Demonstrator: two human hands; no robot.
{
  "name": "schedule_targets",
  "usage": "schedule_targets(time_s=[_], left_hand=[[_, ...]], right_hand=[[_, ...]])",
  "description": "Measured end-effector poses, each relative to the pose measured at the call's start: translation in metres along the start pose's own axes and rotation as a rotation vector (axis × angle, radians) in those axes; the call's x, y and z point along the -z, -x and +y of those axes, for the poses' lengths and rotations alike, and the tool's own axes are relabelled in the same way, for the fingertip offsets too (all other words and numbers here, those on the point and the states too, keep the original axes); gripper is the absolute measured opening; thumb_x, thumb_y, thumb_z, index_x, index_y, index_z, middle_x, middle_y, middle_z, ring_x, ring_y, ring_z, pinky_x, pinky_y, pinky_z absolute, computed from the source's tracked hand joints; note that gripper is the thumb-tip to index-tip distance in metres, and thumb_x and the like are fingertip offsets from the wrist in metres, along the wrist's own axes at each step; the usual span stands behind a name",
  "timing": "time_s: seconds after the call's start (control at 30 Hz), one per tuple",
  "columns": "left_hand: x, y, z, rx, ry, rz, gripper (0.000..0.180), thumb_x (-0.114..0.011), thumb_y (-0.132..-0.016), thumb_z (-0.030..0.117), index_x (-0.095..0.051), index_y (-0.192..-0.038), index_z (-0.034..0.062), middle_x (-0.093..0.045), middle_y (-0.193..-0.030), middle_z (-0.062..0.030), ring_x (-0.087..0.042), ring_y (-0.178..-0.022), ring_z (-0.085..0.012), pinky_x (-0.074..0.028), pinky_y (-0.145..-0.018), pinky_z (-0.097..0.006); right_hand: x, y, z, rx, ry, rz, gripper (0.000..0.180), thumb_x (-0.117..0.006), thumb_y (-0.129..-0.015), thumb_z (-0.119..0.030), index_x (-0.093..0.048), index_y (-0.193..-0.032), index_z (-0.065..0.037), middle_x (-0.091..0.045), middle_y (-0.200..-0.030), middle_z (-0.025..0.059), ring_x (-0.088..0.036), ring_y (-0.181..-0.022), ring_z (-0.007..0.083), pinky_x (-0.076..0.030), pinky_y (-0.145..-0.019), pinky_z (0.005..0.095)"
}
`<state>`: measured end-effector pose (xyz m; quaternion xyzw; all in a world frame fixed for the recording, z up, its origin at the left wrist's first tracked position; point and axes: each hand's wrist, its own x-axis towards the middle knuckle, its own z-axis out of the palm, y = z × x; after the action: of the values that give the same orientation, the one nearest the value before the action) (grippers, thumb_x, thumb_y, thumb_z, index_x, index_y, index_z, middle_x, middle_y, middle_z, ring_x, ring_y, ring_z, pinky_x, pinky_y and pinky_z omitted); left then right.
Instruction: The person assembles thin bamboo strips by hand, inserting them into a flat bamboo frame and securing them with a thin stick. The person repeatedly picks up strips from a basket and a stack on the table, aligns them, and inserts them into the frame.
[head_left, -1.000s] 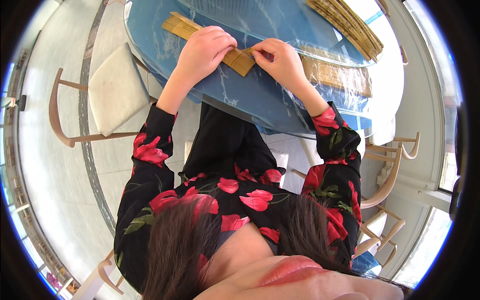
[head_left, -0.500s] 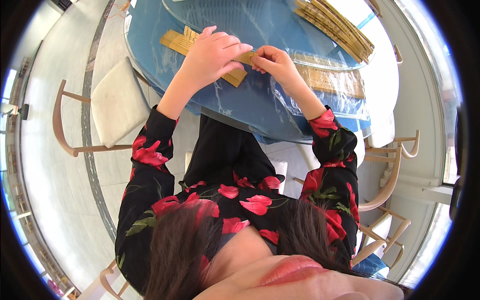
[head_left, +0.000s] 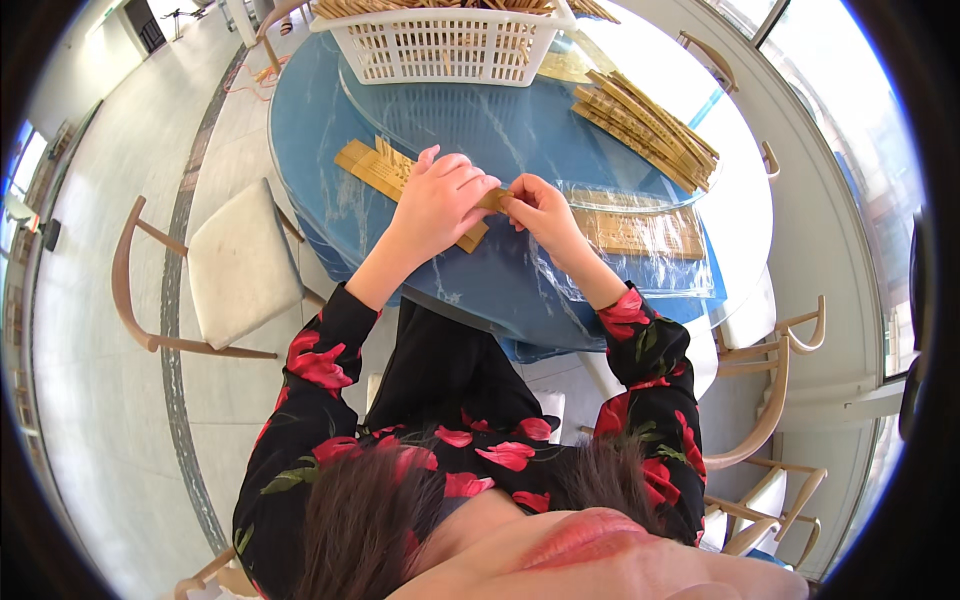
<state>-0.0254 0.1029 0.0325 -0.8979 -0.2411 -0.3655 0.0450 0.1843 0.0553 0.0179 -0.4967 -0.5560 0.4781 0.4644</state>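
Observation:
My left hand point(head_left: 436, 208) curls over one end of a flat tan bamboo strip point(head_left: 493, 200), its fingers bent and partly hiding it. The strip's other end is pinched between thumb and fingers of my right hand point(head_left: 541, 218). Beneath and beside my left hand lies a tan slat point(head_left: 364, 168) with lines of dark marks, running slantwise across the tabletop. A shorter marked piece point(head_left: 392, 153) rests against it. The slat's near end point(head_left: 473, 238) shows below my left hand; its middle is covered.
The round table point(head_left: 310, 130) has a blue marbled top. A white perforated basket point(head_left: 440, 50) full of thin tan sticks stands at the far side. Long bamboo strips point(head_left: 650, 130) lie in a pile at far right. Clear plastic wraps tan slats point(head_left: 640, 228). A cushioned chair point(head_left: 240, 265) stands left.
My view has tipped up, bringing the basket into sight. Both hands keep hold of the strip over the same spot on the table.

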Motion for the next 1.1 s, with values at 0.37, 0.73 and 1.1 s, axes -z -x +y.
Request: schedule_targets(time_s=[0.37,0.73,1.1], left_hand=[[-0.004,0.009,0.003,0.016,-0.003,0.090,0.037,-0.080,-0.079,0.017,-0.071,-0.115,0.0176,-0.068,-0.106,0.0024,-0.060,-0.114,-0.0206,-0.037,-0.113,-0.053],[0.044,0.019,-0.060,0.078,-0.375,0.012,0.076,-0.084,-0.070,0.012,-0.057,-0.140,0.0194,-0.062,-0.105,0.0026,-0.060,-0.106,-0.0189,-0.041,-0.109,-0.050],[0.012,0.003,0.017,-0.024,-0.342,-0.037,0.073,-0.080,-0.079,0.036,-0.056,-0.146,0.0195,-0.054,-0.148,0.0038,-0.041,-0.146,-0.0204,-0.022,-0.121,-0.055]], right_hand=[[0.001,0.001,-0.004,-0.048,0.011,-0.016,0.016,-0.068,-0.098,-0.012,-0.069,-0.104,0.003,-0.069,-0.088,0.0038,-0.062,-0.077,0.0089,-0.052,-0.071,0.0241],[0.010,-0.002,-0.009,0.085,0.179,0.188,0.008,-0.064,-0.096,-0.009,-0.062,-0.093,-0.002,-0.070,-0.078,0.0063,-0.065,-0.066,0.0125,-0.051,-0.062,0.0261],[0.002,0.007,-0.024,0.413,0.618,0.264,0.007,-0.064,-0.092,-0.007,-0.062,-0.097,-0.003,-0.066,-0.075,0.0127,-0.064,-0.066,0.0302,-0.049,-0.063,0.0382]])
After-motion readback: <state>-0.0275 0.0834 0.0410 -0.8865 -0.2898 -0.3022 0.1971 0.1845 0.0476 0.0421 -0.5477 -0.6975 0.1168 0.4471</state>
